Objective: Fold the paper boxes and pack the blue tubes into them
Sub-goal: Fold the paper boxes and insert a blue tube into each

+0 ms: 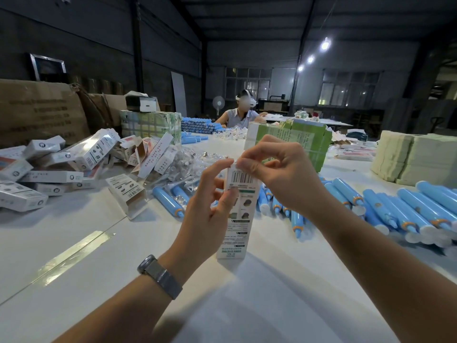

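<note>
**Operator:** Head view, working down from the biggest thing. I see the white table (74, 243) running across the whole frame, with brown cartons (37, 112) stacked along its far left edge. On the left lies a heap of finished white boxes (49, 169), closed as far as I can tell, and one box (128, 194) lying with its end open. On the right, loose blue tubes (395, 209) lie in a row, so plenty is left to pack. Banded bundles of flat green box blanks (296, 142) wait behind my hands.

**Supervisor:** And the box in hand?

**Operator:** I hold one upright paper box (237, 209), its bottom resting on the table, at centre. My left hand (210, 209) grips its side, fingers curled round the panel. My right hand (279, 169) pinches the top flap, thumb and forefinger pressed together on it. I judge I'm tucking the top shut, which would make this box nearly done. I cannot see whether a tube is inside.

**Supervisor:** Any writing?

**Operator:** A barcode sits near the top of the panel, small pictures below it, then fine print. At the bottom, upside down, I read something like "SONIC ELECTRIC", but it is small and inverted, so I won't swear to it. The cartons carry dark lettering too blurred to read.

**Supervisor:** Anyone else?

**Operator:** A seated person (239, 115) at the far end of the table, beside more stacked blue tubes. A metal-band watch (160, 276) is on my left wrist.
</note>
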